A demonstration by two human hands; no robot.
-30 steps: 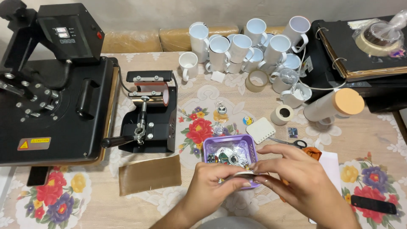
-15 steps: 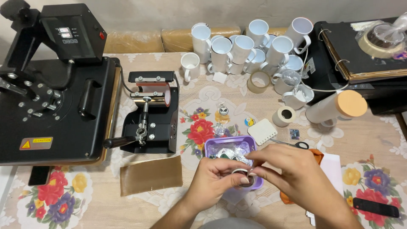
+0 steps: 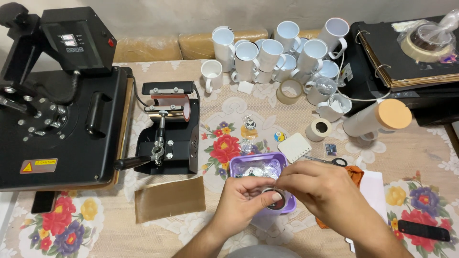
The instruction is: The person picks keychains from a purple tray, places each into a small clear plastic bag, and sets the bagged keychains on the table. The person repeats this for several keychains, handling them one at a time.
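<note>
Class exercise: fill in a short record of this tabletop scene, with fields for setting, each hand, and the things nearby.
Setting: table under a flowered lace cloth
Left hand: pinching a small round metal disc
Right hand: fingers on the same disc
Under the hands: purple tub of wrapped shiny pieces
Left side: large black heat press, smaller mug press, brown sheet
Back: cluster of white mugs, tape rolls

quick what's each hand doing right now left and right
Left hand: closed, pinching a small round disc over the purple box.
Right hand: fingers closed on the same disc from above.
</note>
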